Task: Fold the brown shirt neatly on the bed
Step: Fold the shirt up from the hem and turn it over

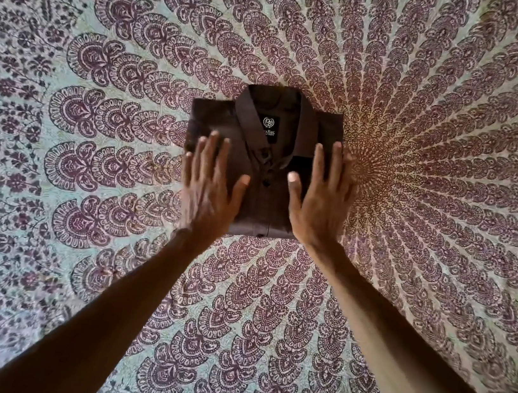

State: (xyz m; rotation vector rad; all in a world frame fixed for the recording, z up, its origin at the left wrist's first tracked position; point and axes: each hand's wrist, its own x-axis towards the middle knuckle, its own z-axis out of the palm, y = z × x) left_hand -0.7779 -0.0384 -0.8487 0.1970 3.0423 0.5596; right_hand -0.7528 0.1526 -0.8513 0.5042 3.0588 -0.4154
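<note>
Two flat hands on a folded brown shirt (264, 163) lying on a bed (428, 120).

The shirt sits mid-bed as a neat rectangle, collar (264, 103) away from the person, black label (269, 126) showing, buttons down the middle. The left hand (207, 185) lies on its left side and the right hand (320, 198) on its right, fingers straight and spread, gripping nothing. The bedcover carries a purple paisley fan print.

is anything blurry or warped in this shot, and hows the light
Head view: the wide-angle lens bows the bedspread pattern toward the edges, and the corners go soft; the left hand is slightly smeared by motion, while the right hand and the brown shirt look sharper; a warm patch of light falls right of the shirt, the left side cooler.
</note>
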